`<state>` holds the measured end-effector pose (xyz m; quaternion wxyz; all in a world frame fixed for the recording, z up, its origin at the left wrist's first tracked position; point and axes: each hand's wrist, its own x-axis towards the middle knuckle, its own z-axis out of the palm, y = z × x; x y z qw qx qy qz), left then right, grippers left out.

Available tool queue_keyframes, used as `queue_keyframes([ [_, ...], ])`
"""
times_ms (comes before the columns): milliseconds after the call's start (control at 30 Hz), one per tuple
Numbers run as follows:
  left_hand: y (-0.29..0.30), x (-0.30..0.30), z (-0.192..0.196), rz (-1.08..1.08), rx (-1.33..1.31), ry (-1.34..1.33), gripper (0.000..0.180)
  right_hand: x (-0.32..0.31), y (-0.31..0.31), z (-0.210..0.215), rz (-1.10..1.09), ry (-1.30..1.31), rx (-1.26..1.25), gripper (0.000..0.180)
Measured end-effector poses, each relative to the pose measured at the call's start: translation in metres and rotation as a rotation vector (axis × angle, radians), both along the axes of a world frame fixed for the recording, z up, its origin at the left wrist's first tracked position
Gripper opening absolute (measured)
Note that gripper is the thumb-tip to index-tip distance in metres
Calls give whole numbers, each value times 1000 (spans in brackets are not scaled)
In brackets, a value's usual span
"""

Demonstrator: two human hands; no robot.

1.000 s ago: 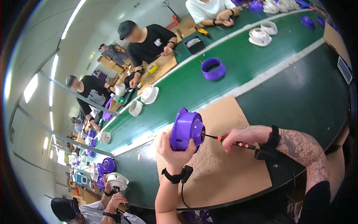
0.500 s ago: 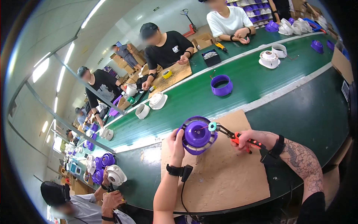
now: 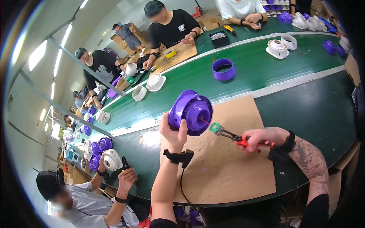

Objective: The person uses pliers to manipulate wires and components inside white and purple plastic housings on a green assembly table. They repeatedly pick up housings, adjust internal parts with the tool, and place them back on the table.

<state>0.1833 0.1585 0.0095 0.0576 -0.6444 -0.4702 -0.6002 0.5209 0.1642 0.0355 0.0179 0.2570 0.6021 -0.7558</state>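
Note:
My left hand (image 3: 173,133) is closed on the rim of a purple round plastic housing (image 3: 181,110), held tilted above the cardboard with its recessed centre facing right. From that recess a thin red wire (image 3: 204,121) runs to a small green disc like a circuit board (image 3: 215,127). The disc sits at the jaws of long-nosed pliers (image 3: 231,135) with red and black handles. Wrapped round those handles is my right hand (image 3: 260,138), slightly blurred. Whether the jaws pinch the disc or the wire beside it, I cannot tell.
A cardboard sheet (image 3: 228,171) covers the dark green table (image 3: 308,110) under my hands. Beyond runs a green conveyor (image 3: 182,89) carrying a purple ring (image 3: 223,70) and white housings (image 3: 156,82). At lower left, a co-worker holds a white housing (image 3: 112,160) and a black tool (image 3: 125,163).
The purple housing has tilted and risen, its recess turning from facing me toward the right. The pliers and green disc now sit lower relative to it. The co-worker's tool has left the white housing.

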Motion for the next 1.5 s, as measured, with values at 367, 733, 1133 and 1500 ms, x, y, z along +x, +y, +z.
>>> queue_keyframes([
  [367,7,9,-18,-274,-211,-485,31,2,-7,-2,-64,142,-35,26],
  [733,5,20,-17,-308,-117,-252,41,5,-6,-2,-39,365,-364,28],
  [1133,2,39,-16,-229,-259,-212,31,-18,-39,-7,202,-164,640,55],
  [1500,2,36,-18,-291,-176,-129,46,9,-4,2,-402,5,1071,62],
])
